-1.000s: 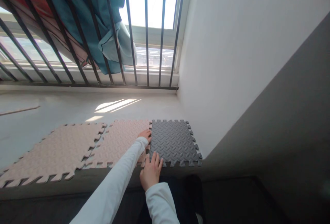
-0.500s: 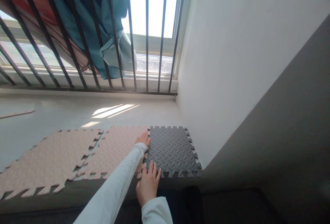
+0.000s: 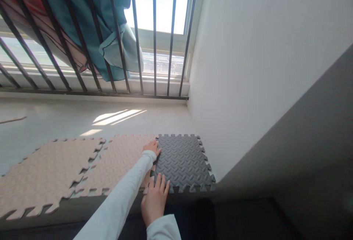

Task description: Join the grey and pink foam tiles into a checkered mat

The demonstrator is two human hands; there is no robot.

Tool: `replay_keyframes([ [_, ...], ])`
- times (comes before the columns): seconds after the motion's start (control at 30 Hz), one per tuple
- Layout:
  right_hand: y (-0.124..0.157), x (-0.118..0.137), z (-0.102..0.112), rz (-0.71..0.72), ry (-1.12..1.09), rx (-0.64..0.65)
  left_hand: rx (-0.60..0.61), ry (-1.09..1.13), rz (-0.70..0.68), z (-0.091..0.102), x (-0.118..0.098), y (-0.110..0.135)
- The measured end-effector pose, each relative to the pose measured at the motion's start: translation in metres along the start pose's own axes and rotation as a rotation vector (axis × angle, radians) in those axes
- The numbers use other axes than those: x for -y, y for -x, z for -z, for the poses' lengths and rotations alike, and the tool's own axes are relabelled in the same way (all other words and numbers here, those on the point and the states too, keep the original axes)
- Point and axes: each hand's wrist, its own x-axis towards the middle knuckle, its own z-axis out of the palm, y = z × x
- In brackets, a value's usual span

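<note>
The railing [image 3: 154,48] consists of dark bars joined by a bottom rail. Behind the railing: a light-framed window [image 3: 165,4] and teal, pink and red fabric [image 3: 82,15]. At the railing's right end: a white wall [image 3: 248,48]. Before the railing: sunlight patches [image 3: 118,117] and, toward its left, a thin strip [image 3: 12,120].

A pale ledge [image 3: 165,122] carries two pink mats [image 3: 121,155], a grey mat [image 3: 182,159] and a thin strip [image 3: 13,120].

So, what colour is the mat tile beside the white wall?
The mat tile is dark grey, clearest in the head view.
</note>
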Motion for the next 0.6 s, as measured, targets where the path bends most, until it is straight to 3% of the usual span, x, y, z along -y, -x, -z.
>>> replay_keyframes([
  [0.2, -0.001, 0.002, 0.003, -0.019, 0.018, 0.033, -0.071, 0.013, 0.015, 0.01, 0.006, -0.019],
  [0.4, -0.002, 0.0, 0.002, -0.012, -0.005, 0.041, 0.016, 0.004, 0.033, 0.004, 0.0, -0.027],
  [0.6, -0.003, -0.001, -0.004, 0.018, 0.024, 0.028, 0.022, 0.034, 0.046, 0.003, -0.001, -0.03],
])
